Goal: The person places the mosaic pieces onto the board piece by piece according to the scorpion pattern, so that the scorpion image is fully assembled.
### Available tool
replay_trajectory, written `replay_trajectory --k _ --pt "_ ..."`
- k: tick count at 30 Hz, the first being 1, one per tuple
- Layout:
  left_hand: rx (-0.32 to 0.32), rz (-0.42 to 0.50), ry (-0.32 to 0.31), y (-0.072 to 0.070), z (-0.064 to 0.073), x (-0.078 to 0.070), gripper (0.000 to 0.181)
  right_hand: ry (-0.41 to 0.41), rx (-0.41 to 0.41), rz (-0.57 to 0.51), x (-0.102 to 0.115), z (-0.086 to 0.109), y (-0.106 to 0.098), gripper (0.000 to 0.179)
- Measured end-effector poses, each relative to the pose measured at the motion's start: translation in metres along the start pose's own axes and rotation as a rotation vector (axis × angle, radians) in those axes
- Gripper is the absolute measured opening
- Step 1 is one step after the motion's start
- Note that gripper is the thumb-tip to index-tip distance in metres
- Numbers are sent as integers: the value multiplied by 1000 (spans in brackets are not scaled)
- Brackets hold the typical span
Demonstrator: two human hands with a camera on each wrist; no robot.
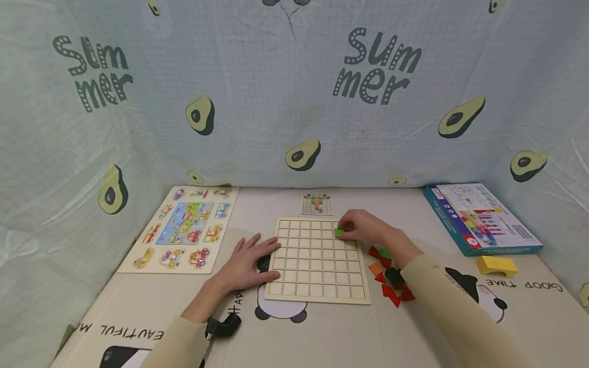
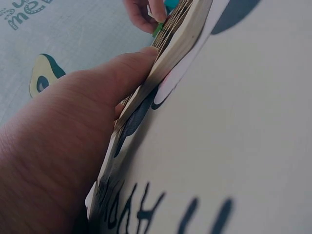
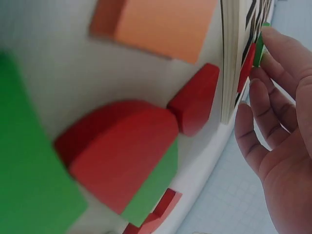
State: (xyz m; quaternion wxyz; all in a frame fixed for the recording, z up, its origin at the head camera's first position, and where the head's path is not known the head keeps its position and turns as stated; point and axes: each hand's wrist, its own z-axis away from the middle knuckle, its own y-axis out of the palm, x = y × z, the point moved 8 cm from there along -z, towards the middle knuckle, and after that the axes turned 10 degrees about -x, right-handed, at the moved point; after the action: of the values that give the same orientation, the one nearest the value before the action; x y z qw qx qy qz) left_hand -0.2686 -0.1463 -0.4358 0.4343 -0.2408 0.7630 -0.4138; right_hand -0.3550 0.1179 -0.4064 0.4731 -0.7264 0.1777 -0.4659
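Observation:
A wooden grid board point(image 1: 317, 258) lies in the middle of the table. At its far right corner my right hand point(image 1: 368, 227) pinches a small green block point(image 1: 339, 232) between thumb and finger, over the squares. In the right wrist view a red piece point(image 3: 247, 68) shows on the board beside the green block point(image 3: 260, 46); in the head view the hand hides it. My left hand point(image 1: 246, 266), fingers spread, rests on the board's left edge. Its thumb point(image 2: 131, 68) touches the rim in the left wrist view. Beyond the board lies a pattern card point(image 1: 317, 204).
Loose red, green and orange pieces, among them an orange square point(image 1: 376, 269), lie right of the board under my right forearm. A picture puzzle point(image 1: 142, 253) lies at the left. At the right are a boxed set point(image 1: 483, 217) and a yellow arch block point(image 1: 497, 266).

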Motion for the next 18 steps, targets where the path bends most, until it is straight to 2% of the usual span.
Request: replay_trajectory --k 9,18 --pt "4 -7 -6 1 0 1 74 -17 6 14 3 -1 4 18" --pt "3 6 -2 1 0 1 74 4 9 11 2 0 4 18"
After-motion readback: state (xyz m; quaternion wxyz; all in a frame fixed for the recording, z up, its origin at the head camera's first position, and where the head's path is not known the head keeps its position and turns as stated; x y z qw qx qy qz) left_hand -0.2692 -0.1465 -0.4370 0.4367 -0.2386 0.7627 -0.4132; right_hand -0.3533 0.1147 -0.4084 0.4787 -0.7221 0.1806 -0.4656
